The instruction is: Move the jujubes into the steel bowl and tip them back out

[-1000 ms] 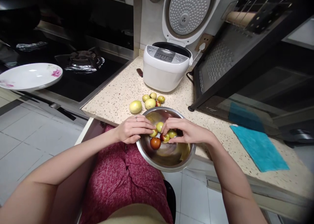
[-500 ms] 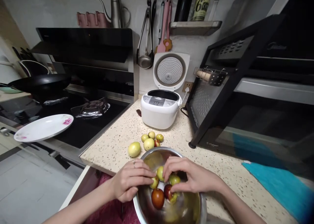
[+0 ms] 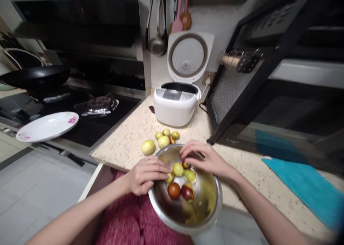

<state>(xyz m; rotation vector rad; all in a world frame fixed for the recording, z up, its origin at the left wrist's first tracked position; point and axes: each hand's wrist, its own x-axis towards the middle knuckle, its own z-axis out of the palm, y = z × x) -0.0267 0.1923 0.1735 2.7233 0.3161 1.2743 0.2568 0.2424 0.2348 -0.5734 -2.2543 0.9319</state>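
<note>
A steel bowl (image 3: 212, 205) sits at the counter's front edge, over my lap, with several small green and red-brown fruits (image 3: 178, 169) in it. My left hand (image 3: 146, 174) rests on the bowl's left rim, its fingers closed on a green fruit at the rim. My right hand (image 3: 205, 159) hovers over the bowl's far side, its fingertips pinching a small reddish fruit (image 3: 185, 164). More green fruits (image 3: 162, 141) lie on the counter just behind the bowl.
A white rice cooker (image 3: 176, 107) stands open at the back. A black oven (image 3: 268, 94) fills the right side, with a teal cloth (image 3: 303, 191) in front of it. To the left lie a stove (image 3: 88, 119) and a white plate (image 3: 47, 126).
The view tilted up and then down again. My right hand lifted from the fruits in the middle to the bowl's far side. My left hand stayed at the rim.
</note>
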